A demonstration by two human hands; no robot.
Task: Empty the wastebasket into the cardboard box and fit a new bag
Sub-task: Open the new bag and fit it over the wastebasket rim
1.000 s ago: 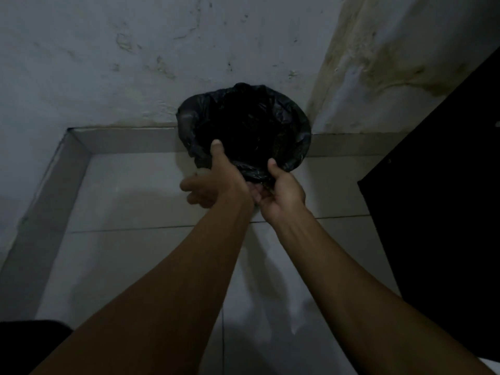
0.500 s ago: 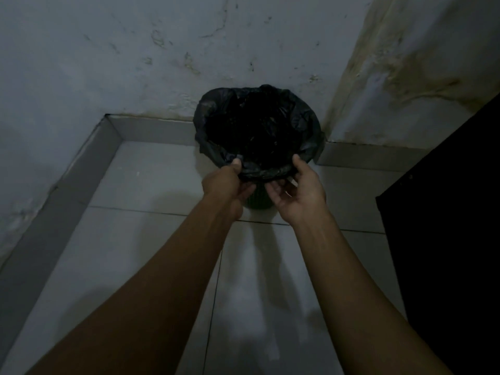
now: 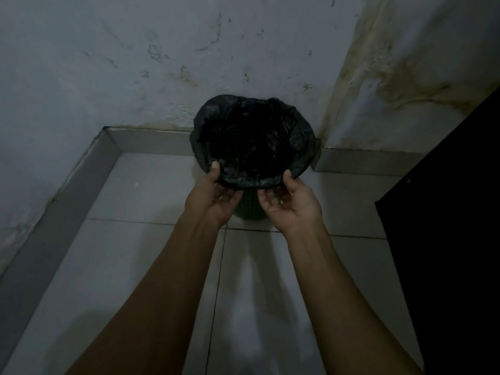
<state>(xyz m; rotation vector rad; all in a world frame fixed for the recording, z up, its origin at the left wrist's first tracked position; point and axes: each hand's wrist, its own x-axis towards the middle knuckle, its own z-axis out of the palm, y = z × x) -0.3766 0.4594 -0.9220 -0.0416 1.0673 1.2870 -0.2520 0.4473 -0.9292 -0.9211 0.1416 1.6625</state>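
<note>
both hands at the wastebasket's near rim

my left hand and right hand each pinch the black bag lining the wastebasket.

Dim corner, tiled floor, stained wall. Wastebasket, dark green, latticed, stands at the wall's foot. Black bag lines it, folded over the rim. Your left hand and right hand each pinch the near edge of the bag, thumbs on top. Dark panel at right.
</note>
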